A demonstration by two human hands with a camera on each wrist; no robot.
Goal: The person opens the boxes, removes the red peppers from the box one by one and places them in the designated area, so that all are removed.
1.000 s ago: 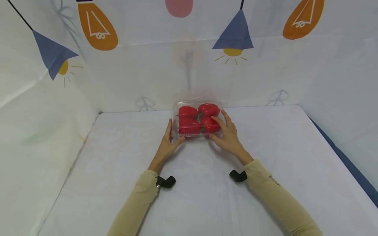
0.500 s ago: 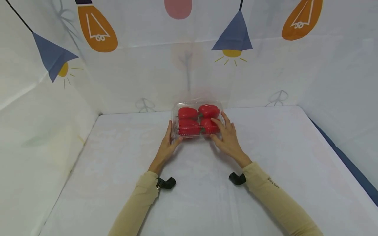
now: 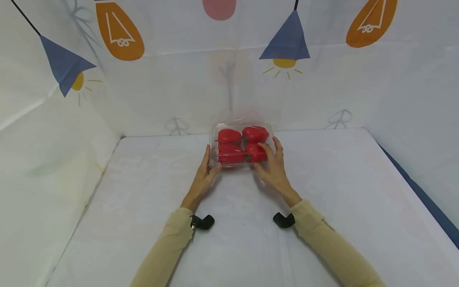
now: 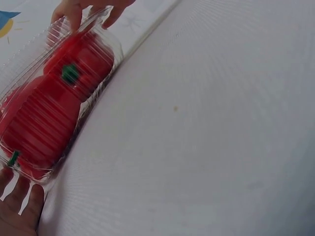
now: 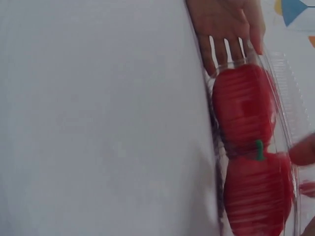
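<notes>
The clear box sits on the counter, four red peppers inside it and the printed sheet just behind it. At its left end, the left hand keeps a wide grip, straight fingers against the side. At its right end, the right hand curves round the front corner, holding it. Pressure should probably be light and even at both ends, since thin plastic could buckle.

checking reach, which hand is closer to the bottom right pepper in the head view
Right. The right hand is beside that pepper, partly overlapping it; the left hand is at the opposite end of the clear box.
</notes>
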